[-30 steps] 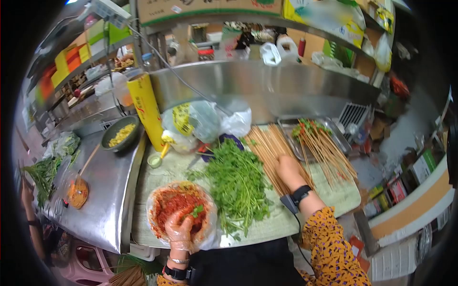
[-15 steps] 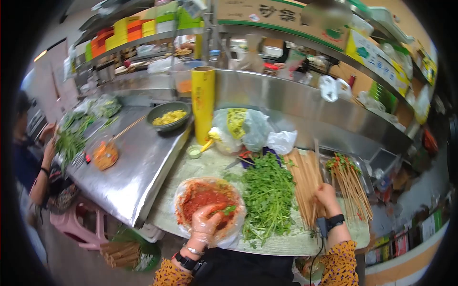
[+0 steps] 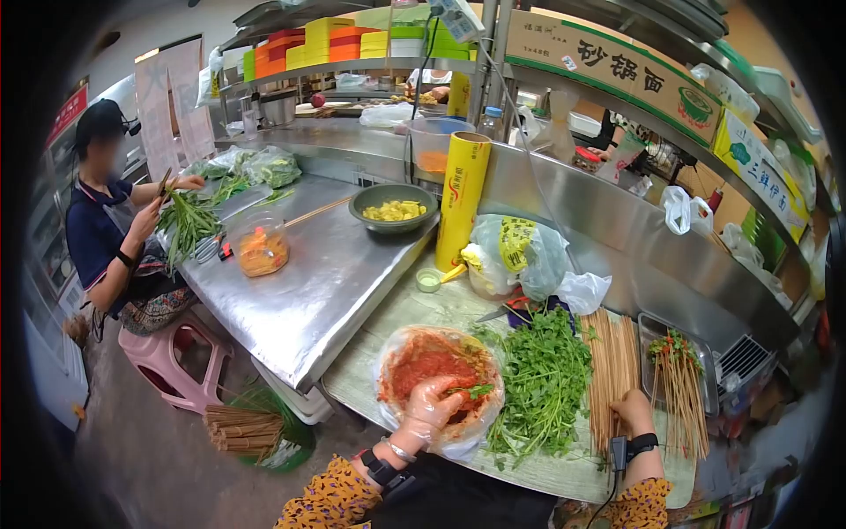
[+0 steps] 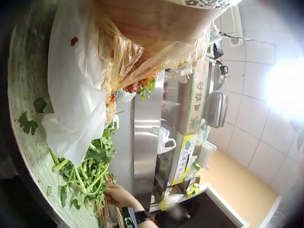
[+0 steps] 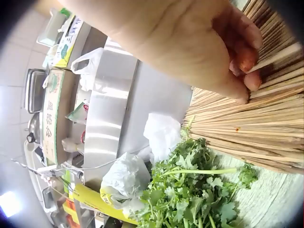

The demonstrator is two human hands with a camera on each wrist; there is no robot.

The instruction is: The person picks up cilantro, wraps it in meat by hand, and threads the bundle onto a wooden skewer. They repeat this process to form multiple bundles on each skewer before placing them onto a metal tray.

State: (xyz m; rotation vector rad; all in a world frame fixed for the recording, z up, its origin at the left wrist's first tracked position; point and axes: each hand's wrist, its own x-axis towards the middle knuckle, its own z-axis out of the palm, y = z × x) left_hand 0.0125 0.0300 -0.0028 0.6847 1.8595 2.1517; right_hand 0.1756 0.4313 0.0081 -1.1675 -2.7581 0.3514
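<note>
In the head view my left hand [image 3: 432,410], in a clear plastic glove, pinches a red-coated sprig [image 3: 480,390] over a plastic-lined bowl [image 3: 496,360] of red paste [image 3: 432,370]. Leafy green herbs [image 3: 542,388] lie just right of the bowl. Beyond them my bare right hand [image 3: 633,413] rests at a row of wooden skewers [image 3: 608,348]. The right wrist view shows the fingers of that hand [image 5: 190,47] curled round a skewer [image 5: 280,56], above the others. In the left wrist view, the glove's plastic [image 4: 156,61] covers much of the left hand's work.
A metal tray [image 3: 646,326] with filled skewers stands at the right. Behind are a yellow roll [image 3: 463,198], a small green cup [image 3: 428,280] and plastic bags [image 3: 529,256]. Leftward, a steel table [image 3: 308,264] bears a bowl of yellow food [image 3: 394,212]; a seated person [image 3: 106,212] holds greens.
The head view has swung left, bringing the seated person into sight. My left hand stays at the bowl with the sprig, and my right hand remains among the skewers.
</note>
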